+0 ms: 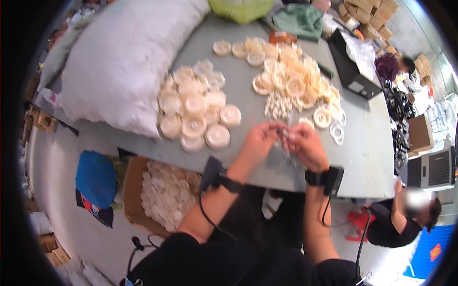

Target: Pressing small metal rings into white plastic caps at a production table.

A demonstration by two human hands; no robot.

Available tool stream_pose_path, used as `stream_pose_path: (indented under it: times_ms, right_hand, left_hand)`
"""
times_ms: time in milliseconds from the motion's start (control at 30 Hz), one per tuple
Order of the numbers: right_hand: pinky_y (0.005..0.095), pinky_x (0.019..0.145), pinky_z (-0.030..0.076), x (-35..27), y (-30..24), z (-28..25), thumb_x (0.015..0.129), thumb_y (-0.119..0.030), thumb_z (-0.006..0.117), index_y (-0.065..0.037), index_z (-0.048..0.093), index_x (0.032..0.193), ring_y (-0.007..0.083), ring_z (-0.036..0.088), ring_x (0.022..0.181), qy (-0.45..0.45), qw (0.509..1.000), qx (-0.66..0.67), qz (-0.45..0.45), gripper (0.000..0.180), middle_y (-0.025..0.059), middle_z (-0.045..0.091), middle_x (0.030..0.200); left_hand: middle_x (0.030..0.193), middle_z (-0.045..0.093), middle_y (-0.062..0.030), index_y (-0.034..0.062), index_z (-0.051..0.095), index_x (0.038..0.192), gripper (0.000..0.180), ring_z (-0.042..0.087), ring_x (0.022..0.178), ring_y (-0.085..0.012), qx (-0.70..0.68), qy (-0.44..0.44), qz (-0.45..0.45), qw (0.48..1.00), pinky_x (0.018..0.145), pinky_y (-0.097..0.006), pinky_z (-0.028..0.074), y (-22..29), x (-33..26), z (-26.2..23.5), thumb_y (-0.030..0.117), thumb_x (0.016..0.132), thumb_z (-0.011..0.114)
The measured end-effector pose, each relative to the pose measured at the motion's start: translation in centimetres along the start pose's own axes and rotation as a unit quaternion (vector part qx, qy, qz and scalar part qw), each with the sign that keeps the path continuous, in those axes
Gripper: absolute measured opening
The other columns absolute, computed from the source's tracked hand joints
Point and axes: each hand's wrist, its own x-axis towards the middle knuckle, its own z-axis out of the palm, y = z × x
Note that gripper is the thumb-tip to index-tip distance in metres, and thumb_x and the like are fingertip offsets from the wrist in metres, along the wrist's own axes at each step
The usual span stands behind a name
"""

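Note:
My left hand (261,139) and my right hand (307,144) meet above the front of the grey table (238,81). Both pinch a small pale part (285,133) between the fingertips; its shape is too blurred to tell. Just beyond the hands lies a small heap of white pieces (278,105). To the left stand several stacked cream-white round discs (195,109). Behind and to the right lie several yellowish rings (298,81), and white open rings (337,131) sit close to my right hand.
A big white sack (119,62) covers the table's left end. A cardboard box of pale discs (167,193) stands on the floor at my left, beside a blue stool (96,178). A black device (350,71) lies far right. Another person (405,214) crouches at right.

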Motion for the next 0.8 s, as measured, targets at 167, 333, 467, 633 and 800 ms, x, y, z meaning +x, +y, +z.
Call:
stream_pose_path:
  times_ms: [167,333,467,633,800]
  right_hand:
    - [0.0271,0.06,0.051,-2.2,0.0,0.3,0.082,-0.003,0.059,0.001,0.053,0.099,0.0173,0.061,0.067,0.112,0.991,-0.048,0.054,0.019,0.0122,0.061,0.082]
    - [0.0274,0.064,0.052,-3.9,0.8,0.3,0.082,-0.005,0.06,0.004,0.057,0.096,0.0165,0.063,0.07,0.082,0.981,-0.158,-0.075,0.017,0.0119,0.064,0.084]
    - [0.0282,0.066,0.053,-5.4,0.3,0.9,0.081,-0.004,0.06,0.003,0.057,0.093,0.0171,0.063,0.072,0.142,0.983,-0.065,-0.093,0.014,0.0125,0.065,0.085]
    - [0.0287,0.066,0.053,-8.4,-1.0,-0.8,0.079,-0.003,0.062,0.002,0.059,0.089,0.0175,0.063,0.073,0.197,0.969,-0.042,-0.147,0.012,0.0119,0.064,0.082]
    - [0.0282,0.064,0.054,-9.8,-0.9,-1.3,0.081,-0.004,0.06,0.0,0.056,0.089,0.0166,0.062,0.069,0.192,0.967,0.001,-0.17,0.01,0.0117,0.063,0.082]
  left_hand:
    - [0.105,0.059,-0.0049,-0.0006,0.052,0.116,0.027,0.054,0.095,-0.0105,0.023,-0.033,-0.02,0.999,0.084,-0.026,0.043,-0.4,-1.1,1.1,0.009,0.091,0.046]
    - [0.126,0.048,-0.0099,0.0002,0.039,0.129,0.042,0.047,0.113,-0.0155,-0.004,-0.098,-0.015,0.995,0.093,-0.029,0.039,-2.0,-1.5,1.6,0.016,0.091,0.048]
    - [0.126,0.048,-0.0128,0.0,0.038,0.129,0.046,0.046,0.116,-0.0202,0.172,-0.017,0.14,0.975,0.097,-0.036,0.036,0.8,-2.2,2.0,0.019,0.089,0.052]
    - [0.101,0.059,-0.0209,0.0014,0.057,0.096,0.036,0.058,0.094,-0.0306,0.02,-0.311,0.338,0.888,0.092,-0.042,0.036,15.4,-4.3,13.0,0.036,0.086,0.054]
    - [0.084,0.063,-0.0056,0.0037,0.063,0.087,0.02,0.057,0.066,-0.0163,-0.361,-0.235,0.407,0.805,0.057,-0.027,0.042,16.3,-10.4,27.2,0.019,0.088,0.05]
